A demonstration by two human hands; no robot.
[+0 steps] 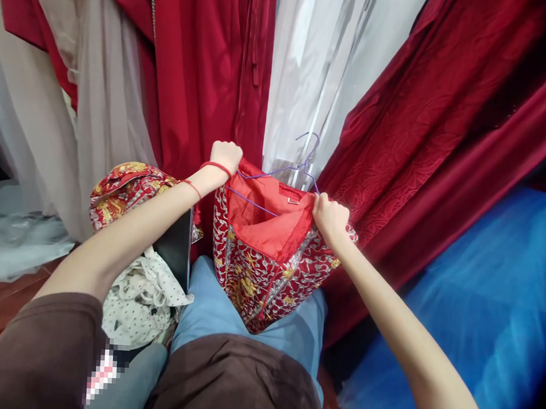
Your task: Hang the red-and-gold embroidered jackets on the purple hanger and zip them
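Both my hands hold up a red embroidered garment (269, 277) with gold and silver patterns and a plain red lining. My left hand (227, 156) is closed around its upper left edge. At the upper right edge, my right hand (331, 218) grips the garment and the end of a purple wire hanger (308, 160). The hanger's bar runs across the garment's opening, and its hook points up between my hands. The lower part of the garment rests against my legs. My fingertips are hidden from view.
Dark red dresses (207, 60) and white gowns (302, 78) hang in front. A second patterned garment (127, 191) lies at the left, above a dotted white cloth (142, 301). Blue tulle (469, 300) fills the lower right, and clear plastic (19, 234) lies at far left.
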